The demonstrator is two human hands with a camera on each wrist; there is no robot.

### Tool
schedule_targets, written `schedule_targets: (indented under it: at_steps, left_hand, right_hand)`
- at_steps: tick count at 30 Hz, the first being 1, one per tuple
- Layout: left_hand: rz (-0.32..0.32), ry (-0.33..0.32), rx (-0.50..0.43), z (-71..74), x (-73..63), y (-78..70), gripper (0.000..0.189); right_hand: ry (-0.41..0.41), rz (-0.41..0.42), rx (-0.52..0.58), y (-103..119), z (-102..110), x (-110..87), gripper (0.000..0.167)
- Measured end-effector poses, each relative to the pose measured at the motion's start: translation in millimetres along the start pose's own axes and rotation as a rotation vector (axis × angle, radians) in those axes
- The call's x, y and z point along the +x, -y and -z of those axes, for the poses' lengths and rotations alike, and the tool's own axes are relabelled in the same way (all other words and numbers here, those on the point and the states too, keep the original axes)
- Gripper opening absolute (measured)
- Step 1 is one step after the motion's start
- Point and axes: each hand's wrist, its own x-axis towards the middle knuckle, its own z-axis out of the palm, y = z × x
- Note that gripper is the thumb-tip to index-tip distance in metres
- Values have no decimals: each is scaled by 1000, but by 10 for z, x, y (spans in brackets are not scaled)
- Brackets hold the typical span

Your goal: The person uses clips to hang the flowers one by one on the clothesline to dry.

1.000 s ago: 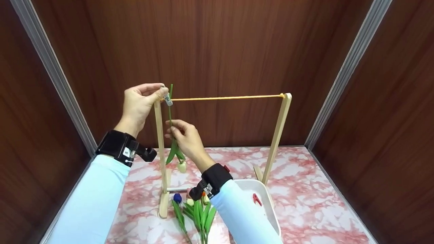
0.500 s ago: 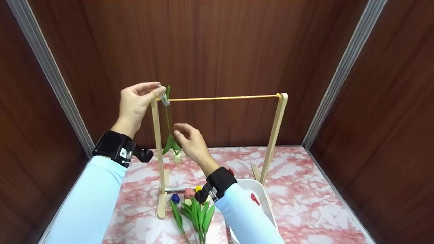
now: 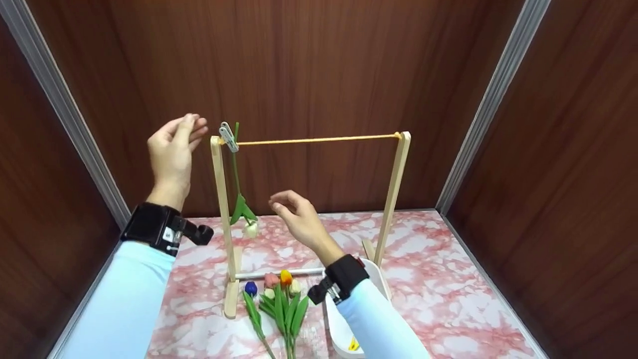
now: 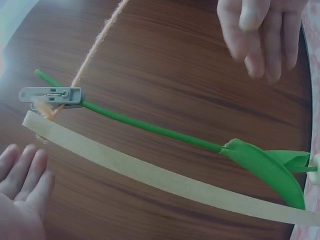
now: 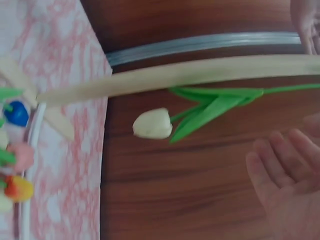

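A white tulip (image 3: 251,229) hangs head down from the orange string (image 3: 319,140), near the left post. A grey clothespin (image 3: 229,137) clips its green stem to the string, as the left wrist view also shows. My left hand (image 3: 173,152) is raised left of the post, apart from the clothespin, fingers relaxed and holding nothing. To the right of the hanging tulip, my right hand (image 3: 299,219) is in the air with loosely bent fingers and nothing in them. In the right wrist view the tulip's bloom (image 5: 152,124) and leaves hang free of both hands.
The wooden frame (image 3: 394,199) stands on a pink marbled table (image 3: 428,279). Several tulips lie in front, among them a blue tulip (image 3: 250,288) and an orange-yellow tulip (image 3: 285,277). A white tray (image 3: 339,329), partly behind my right arm, holds a yellow item (image 3: 354,344).
My right hand has let go of the tulip's stem and moved right. My left hand has released the clothespin and drawn back left. The tulip now hangs by the clothespin.
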Motion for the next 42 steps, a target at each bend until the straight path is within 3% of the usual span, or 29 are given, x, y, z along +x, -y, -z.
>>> schedule_targets:
  at_steps: [5,8,11,15,19,22,26,30,34,38,42]
  left_hand:
    - [-171,-221,91,107,-196,85,18]
    - [-264,-357,161,153,-440,79,12]
    - [-357,-412,252,173,-748,75,11]
    - [-490,-341,362,211,-1059,202,12]
    - [-615,-197,454,245,-1168,465,8]
    - [-658,-58,487,209,-1230,658,5]
    - [-631,148,531,132,-1386,914,8]
    - [-558,296,609,115,-1585,1203,17]
    - [-447,378,693,137,-1767,1446,21]
    - [-301,432,759,160,-1906,1602,28]
    - [-172,520,832,203,-2042,1715,38]
  right_hand:
    - [23,22,-59,-119,210,-183,14]
    - [25,31,-75,-204,353,-305,13]
    - [17,35,-85,-278,506,-437,12]
    - [-18,14,-98,-336,704,-589,11]
    - [-42,-17,-106,-361,849,-669,11]
    - [-53,-31,-131,-385,921,-707,11]
    - [-62,-40,-217,-444,981,-792,12]
    - [-18,-50,-295,-547,999,-917,11]
    - [51,-64,-378,-687,1000,-1064,11]
    - [67,-112,-506,-851,986,-1261,11]
    - [64,-294,-639,-966,957,-1504,8]
